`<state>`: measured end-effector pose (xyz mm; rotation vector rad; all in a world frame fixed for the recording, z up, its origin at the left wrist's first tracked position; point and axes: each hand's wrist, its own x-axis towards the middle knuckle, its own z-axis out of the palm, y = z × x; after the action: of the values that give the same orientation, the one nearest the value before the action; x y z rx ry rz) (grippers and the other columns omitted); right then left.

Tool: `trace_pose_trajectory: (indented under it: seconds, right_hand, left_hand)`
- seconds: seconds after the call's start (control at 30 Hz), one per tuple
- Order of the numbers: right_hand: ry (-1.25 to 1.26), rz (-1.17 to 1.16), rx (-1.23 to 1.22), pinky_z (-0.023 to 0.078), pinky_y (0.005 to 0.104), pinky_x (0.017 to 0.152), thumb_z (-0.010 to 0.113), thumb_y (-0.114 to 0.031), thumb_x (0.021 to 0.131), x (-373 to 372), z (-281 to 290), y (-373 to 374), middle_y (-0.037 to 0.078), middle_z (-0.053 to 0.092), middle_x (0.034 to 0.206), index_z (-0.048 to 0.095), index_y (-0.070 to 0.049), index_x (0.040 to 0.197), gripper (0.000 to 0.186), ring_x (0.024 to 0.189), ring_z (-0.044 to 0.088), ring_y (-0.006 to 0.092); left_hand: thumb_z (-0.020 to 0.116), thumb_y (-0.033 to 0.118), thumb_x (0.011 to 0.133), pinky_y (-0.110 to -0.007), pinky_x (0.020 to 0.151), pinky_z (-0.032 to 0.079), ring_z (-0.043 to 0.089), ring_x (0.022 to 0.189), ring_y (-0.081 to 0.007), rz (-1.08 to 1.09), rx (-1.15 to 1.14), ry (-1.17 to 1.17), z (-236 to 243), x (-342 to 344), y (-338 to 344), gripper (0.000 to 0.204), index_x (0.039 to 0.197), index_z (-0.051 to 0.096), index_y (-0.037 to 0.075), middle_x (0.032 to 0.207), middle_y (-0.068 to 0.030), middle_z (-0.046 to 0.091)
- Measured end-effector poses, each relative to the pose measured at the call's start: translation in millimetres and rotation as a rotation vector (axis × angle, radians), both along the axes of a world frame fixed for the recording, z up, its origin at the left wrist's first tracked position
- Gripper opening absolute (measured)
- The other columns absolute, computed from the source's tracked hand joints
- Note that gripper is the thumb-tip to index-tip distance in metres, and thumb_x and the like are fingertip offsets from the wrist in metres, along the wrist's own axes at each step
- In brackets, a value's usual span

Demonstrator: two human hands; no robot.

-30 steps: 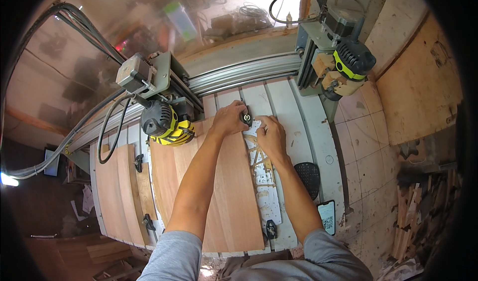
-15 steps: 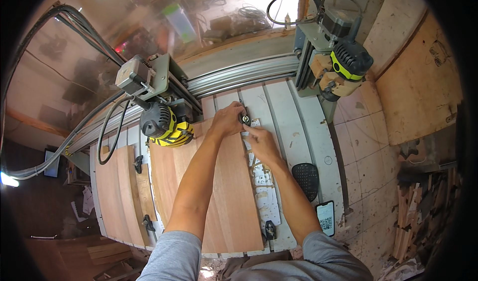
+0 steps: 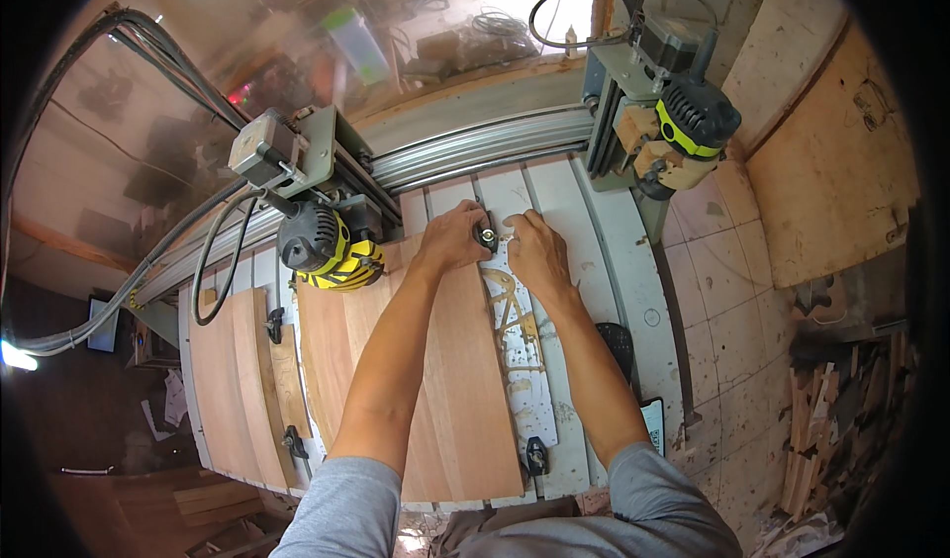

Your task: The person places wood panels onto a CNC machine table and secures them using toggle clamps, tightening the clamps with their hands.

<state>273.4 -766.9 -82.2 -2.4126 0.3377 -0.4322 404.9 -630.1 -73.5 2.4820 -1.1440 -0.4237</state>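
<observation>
My left hand lies over the far right corner of a wide wooden panel. Its fingers close round a small black hold-down clamp with a shiny metal bolt end at the panel's edge. Just right of the clamp hovers my right hand, fingers loosely bent and a little apart from it. I see nothing held in that hand, though its palm side is hidden. Beneath both hands runs a white perforated strip with brown patches, along the panel's right edge. A second black clamp sits at its near end.
Two router spindles hang from a metal gantry rail behind the slotted bed. Another wooden panel lies left, beside two black clamps. A black pad and phone are partly hidden by my right arm.
My right hand has drawn back from the clamp, moving right and slightly away from me, its extended finger now bent. My left hand stays on the clamp.
</observation>
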Motion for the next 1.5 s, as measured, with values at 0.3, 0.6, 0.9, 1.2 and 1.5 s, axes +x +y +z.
trace_pose_trajectory:
  seconds: [0.3,0.6,0.9,1.2,1.5]
  right_hand:
    - [0.039,0.089,0.226,0.054,0.0432,0.082,0.061,-0.004,0.082,-18.8,-9.7,19.4,0.019,0.066,0.098,0.072,-0.004,0.103,0.024,0.090,0.066,0.0355]
    - [-0.151,0.393,-0.226,0.055,0.0413,0.084,0.059,0.000,0.083,27.5,-14.4,-10.4,0.011,0.066,0.101,0.072,-0.002,0.100,0.022,0.102,0.064,0.0309]
    - [0.346,-0.022,0.003,0.056,0.0486,0.083,0.065,-0.021,0.085,70.8,0.5,-12.8,0.030,0.070,0.096,0.074,0.005,0.093,0.029,0.092,0.070,0.0433]
    - [-0.030,0.478,-0.165,0.054,0.0519,0.083,0.062,-0.022,0.085,52.6,3.2,-30.4,0.029,0.070,0.093,0.073,0.001,0.090,0.026,0.092,0.069,0.0453]
    - [0.183,0.143,-0.153,0.055,0.0513,0.081,0.059,-0.019,0.087,54.2,26.4,-15.1,0.026,0.071,0.089,0.074,0.000,0.089,0.024,0.088,0.070,0.0426]
  left_hand:
    - [0.083,0.026,0.059,-0.043,0.093,0.052,0.063,0.110,-0.0323,-0.008,-0.023,-0.016,-1.7,1.3,2.5,0.047,0.101,0.067,0.011,0.126,-0.0054,0.060]
    - [0.086,0.022,0.058,-0.044,0.087,0.052,0.064,0.105,-0.0366,0.099,-0.052,0.134,13.3,-4.9,-3.1,0.062,0.111,0.055,0.010,0.108,-0.0124,0.067]
    - [0.089,0.027,0.058,-0.041,0.087,0.052,0.067,0.103,-0.0341,0.114,-0.046,0.094,6.9,-2.2,-0.4,0.069,0.117,0.055,0.016,0.106,-0.0099,0.071]
    - [0.087,0.037,0.058,-0.042,0.098,0.050,0.063,0.114,-0.0312,0.058,-0.009,0.045,11.9,-3.6,-3.3,0.074,0.125,0.063,0.016,0.120,-0.0076,0.068]
    - [0.086,0.036,0.058,-0.041,0.097,0.051,0.064,0.113,-0.0310,0.094,0.006,0.010,10.3,-4.9,-0.7,0.068,0.120,0.067,0.013,0.117,-0.0090,0.069]
